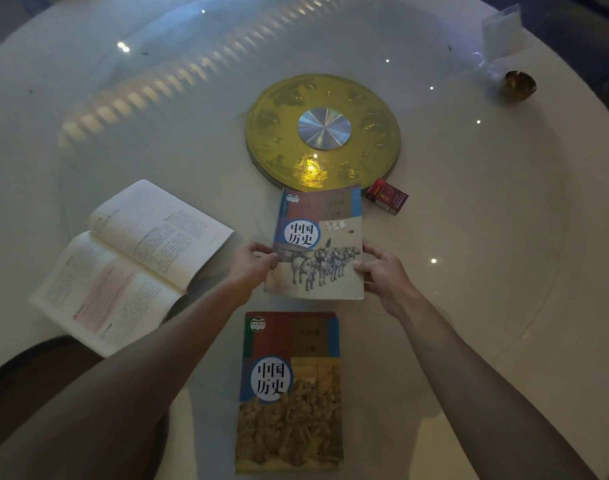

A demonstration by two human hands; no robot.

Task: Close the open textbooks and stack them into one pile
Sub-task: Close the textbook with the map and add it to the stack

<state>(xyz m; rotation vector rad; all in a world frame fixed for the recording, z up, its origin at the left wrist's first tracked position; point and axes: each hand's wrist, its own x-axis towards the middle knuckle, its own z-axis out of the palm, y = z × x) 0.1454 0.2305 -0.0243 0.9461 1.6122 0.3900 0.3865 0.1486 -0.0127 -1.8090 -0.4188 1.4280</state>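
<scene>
A closed textbook with horses on its cover (318,237) is held above the table's middle. My left hand (252,265) grips its left edge, and my right hand (382,271) grips its right edge. A second closed textbook with a red and yellow cover (291,393) lies flat near the table's front edge, just below the held one. To the left an open textbook (133,261) lies face up with its pages spread.
A gold turntable disc with a silver hub (323,129) sits at the centre of the round white table (469,237). A red cigarette pack (387,195) lies right of the held book. A small gold cup (517,85) and a clear bag (500,32) stand far right. A dark chair (36,375) is at lower left.
</scene>
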